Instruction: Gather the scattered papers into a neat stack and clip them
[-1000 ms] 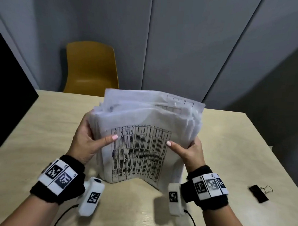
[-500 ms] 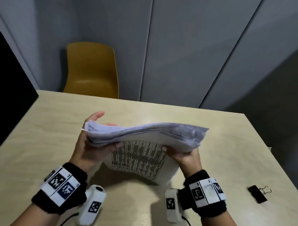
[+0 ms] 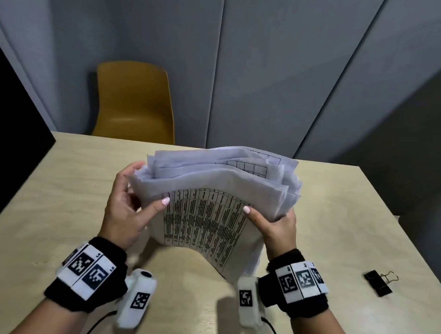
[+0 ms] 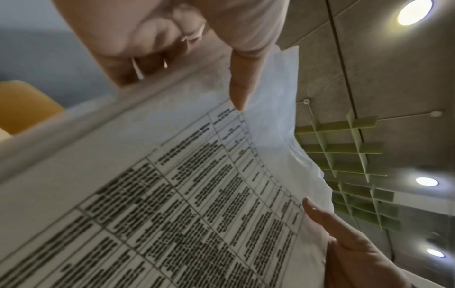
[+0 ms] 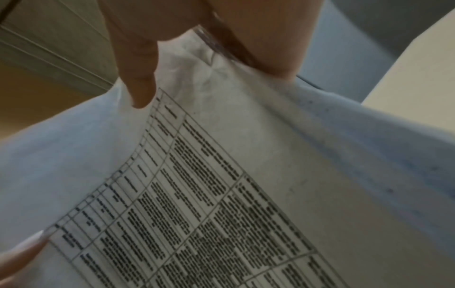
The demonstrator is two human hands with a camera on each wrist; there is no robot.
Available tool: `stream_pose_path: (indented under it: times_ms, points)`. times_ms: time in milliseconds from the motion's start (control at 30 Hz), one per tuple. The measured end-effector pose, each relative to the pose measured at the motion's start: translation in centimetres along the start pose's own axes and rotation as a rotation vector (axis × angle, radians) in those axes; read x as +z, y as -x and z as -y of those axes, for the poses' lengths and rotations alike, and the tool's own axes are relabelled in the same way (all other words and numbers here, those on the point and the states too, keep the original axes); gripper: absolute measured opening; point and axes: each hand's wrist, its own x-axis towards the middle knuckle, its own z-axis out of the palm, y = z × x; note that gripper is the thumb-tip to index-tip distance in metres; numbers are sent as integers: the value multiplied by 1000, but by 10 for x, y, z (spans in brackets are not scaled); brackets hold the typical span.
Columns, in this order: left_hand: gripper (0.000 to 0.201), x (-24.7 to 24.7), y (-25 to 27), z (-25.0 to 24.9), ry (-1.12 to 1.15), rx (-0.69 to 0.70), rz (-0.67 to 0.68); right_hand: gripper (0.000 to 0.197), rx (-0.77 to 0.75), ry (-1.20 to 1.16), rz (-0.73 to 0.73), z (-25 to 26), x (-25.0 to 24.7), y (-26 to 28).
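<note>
The papers are white, the front one printed with a black table. The worktop is pale wood, the chair mustard yellow, the clip black.

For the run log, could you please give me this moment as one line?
stage: squaring stack | paper stack: upright on table | left hand, right hand: grip sides | binder clip: unused, right

Yellow chair behind wooden table
</note>
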Motion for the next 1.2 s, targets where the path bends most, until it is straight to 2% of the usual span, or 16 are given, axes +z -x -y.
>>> stream_pose_path:
  times_ms: [133, 233, 300, 367, 467, 500, 600, 667, 733, 800, 867, 1000, 1033, 1100, 1167, 1200]
  points:
    - [77, 6, 5, -1, -24, 2, 54, 45, -10, 51, 83, 4, 2, 0]
    - [79, 5, 5, -4, -7, 17, 68, 47, -2, -12, 4, 0, -2, -6]
    - [86, -1, 2, 1, 24, -44, 53, 35, 26, 3, -6, -1, -2, -8]
    - [75, 1, 1, 4, -33, -87, 23, 22, 16, 15, 25, -1, 4, -8]
    - [51, 16, -1, -6, -209, -55, -131, 22, -27, -49, -4, 6, 15, -9]
    - [55, 17, -3, -10, -232, 10, -171, 26, -64, -54, -29, 9, 17, -9]
    - [85, 13, -4, -16, -210, 178, -206, 68, -191, -16, -101, 18, 15, -9]
    - [91, 10, -3, -17, -207, 252, -200, 90, -282, 17, -130, 25, 16, -7]
    - [90, 11, -3, -20, -326, 405, -185, 102, -444, 120, -171, 27, 17, -8]
    - [79, 13, -4, -21, -529, 572, -138, 96, -640, 323, -170, 29, 17, -9]
    - [63, 13, -6, -26, -630, 597, -90, 73, -750, 518, -111, 31, 17, -9]
    - [56, 12, -4, -34, -662, 612, -115, 37, -702, 596, -98, 36, 17, -6]
    - [58, 12, -4, -35, -663, 628, -115, 34, -690, 577, -108, 37, 18, -6]
    - [62, 13, -3, -36, -675, 639, -92, 43, -686, 578, -109, 38, 19, -4]
    - [57, 13, -4, -36, -708, 616, -65, 54, -687, 627, -87, 37, 19, -3]
    - [53, 12, -4, -35, -715, 595, -65, 51, -682, 649, -88, 37, 19, -3]
